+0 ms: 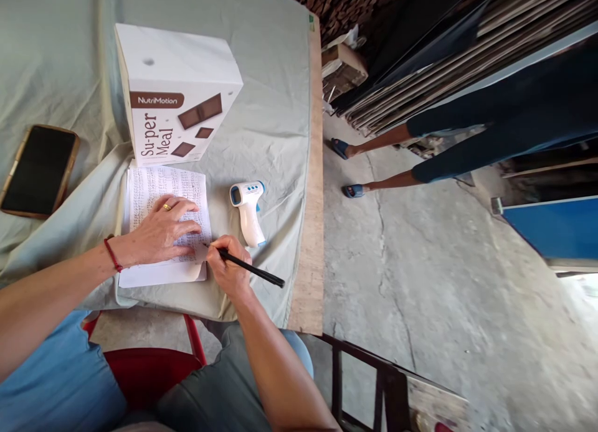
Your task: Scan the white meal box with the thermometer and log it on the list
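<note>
Small handwriting covers much of a white sheet of paper (154, 276) that lies on top of other sheets. Flat on it rests my left hand (161, 228), fingers spread, with a ring on one finger and a red cord at the wrist. My right hand (228, 264) grips a black pen (259, 272), its tip at the paper's right edge near my left fingertips. Just right of the paper lies a white and blue infrared thermometer (248, 211). Behind the paper stands a white box (182, 65) printed "NutriMotion Su-per Meal".
A smartphone (41, 170) with a dark screen lies at the left on the grey-green tablecloth (271, 65). The table's bare wooden edge (308, 245) runs along the right. Beyond it, a person (448, 152) in dark trousers and blue sandals stands on the concrete floor (420, 258).
</note>
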The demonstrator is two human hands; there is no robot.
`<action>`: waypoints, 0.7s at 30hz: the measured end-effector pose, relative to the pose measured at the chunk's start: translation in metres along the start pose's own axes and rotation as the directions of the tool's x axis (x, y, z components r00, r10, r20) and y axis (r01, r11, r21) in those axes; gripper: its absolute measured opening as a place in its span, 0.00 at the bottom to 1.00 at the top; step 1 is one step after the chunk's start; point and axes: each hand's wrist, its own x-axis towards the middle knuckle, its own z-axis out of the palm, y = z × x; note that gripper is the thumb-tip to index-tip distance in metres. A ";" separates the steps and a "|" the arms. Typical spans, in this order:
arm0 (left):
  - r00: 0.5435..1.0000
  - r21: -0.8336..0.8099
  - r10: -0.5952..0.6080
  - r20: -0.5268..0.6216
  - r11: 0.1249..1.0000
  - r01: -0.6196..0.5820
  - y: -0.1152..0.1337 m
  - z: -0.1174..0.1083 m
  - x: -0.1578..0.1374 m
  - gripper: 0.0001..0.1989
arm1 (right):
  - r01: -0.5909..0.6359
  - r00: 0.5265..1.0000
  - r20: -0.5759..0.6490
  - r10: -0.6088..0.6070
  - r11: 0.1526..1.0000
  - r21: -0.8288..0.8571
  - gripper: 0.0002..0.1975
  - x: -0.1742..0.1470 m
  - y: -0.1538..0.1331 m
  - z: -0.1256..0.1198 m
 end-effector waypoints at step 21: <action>1.000 -0.013 0.001 -0.005 1.000 -0.001 0.000 0.000 0.000 0.12 | -0.005 1.000 0.010 0.005 1.000 -0.022 0.04 0.001 0.000 -0.001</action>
